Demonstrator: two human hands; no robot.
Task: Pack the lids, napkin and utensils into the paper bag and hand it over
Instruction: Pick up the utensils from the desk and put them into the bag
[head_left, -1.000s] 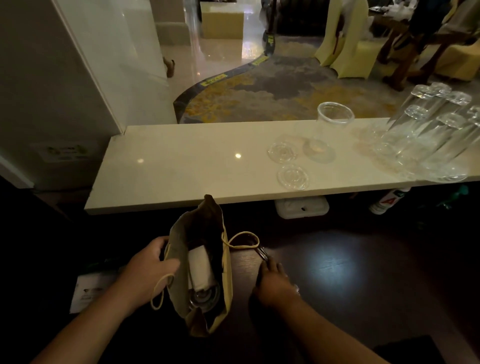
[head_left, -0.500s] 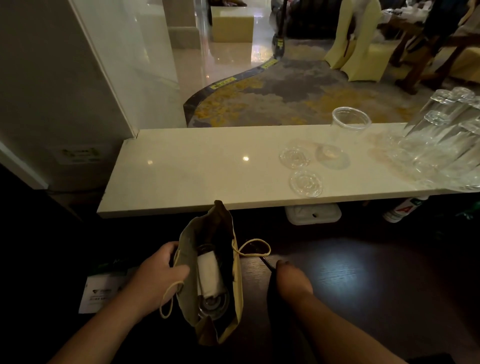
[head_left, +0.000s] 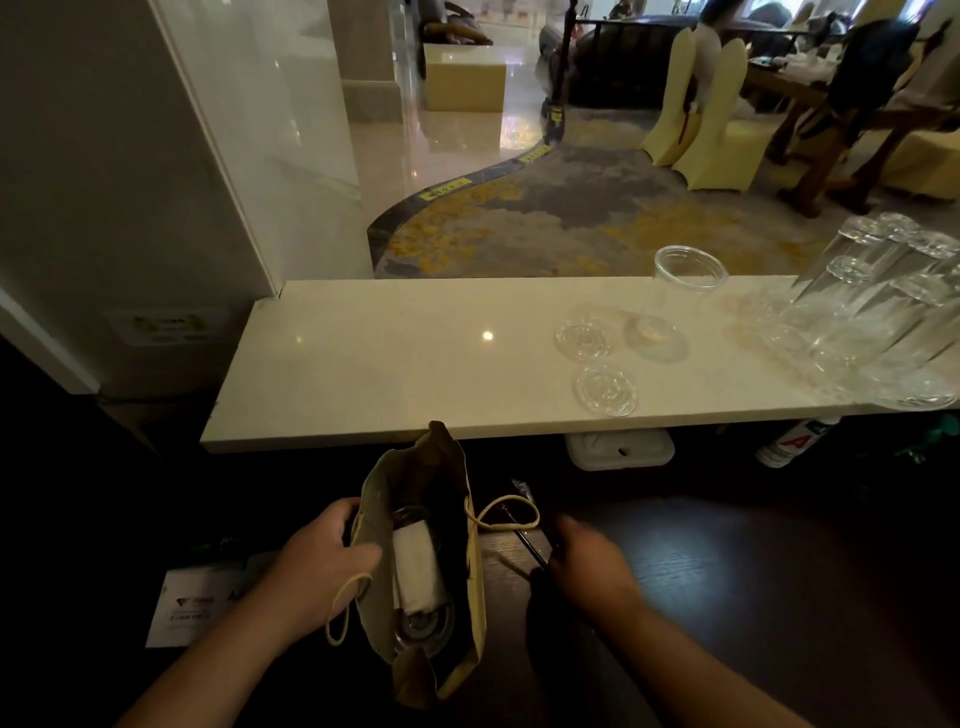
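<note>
A brown paper bag (head_left: 470, 618) stands open on the dark table. My left hand (head_left: 324, 556) grips its left rim. Inside it lie a rolled white napkin (head_left: 415, 571) and a clear lid (head_left: 423, 626). My right hand (head_left: 589, 564) rests just right of the bag, its fingers closed on thin dark utensils (head_left: 530, 545) that point toward the bag's rope handle (head_left: 506, 512). Two clear lids (head_left: 605, 389) (head_left: 584, 338) lie on the white counter.
The white counter (head_left: 389, 364) runs across above the bag. On it stand a clear plastic cup (head_left: 685, 291) and several upturned glasses (head_left: 883, 312) at the right. A white card (head_left: 187, 608) lies at left on the dark table. Chairs stand on the floor beyond.
My right hand has closed on the utensils and lifted them slightly off the table. The left hand keeps holding the bag's rim. The camera has tilted up a little.
</note>
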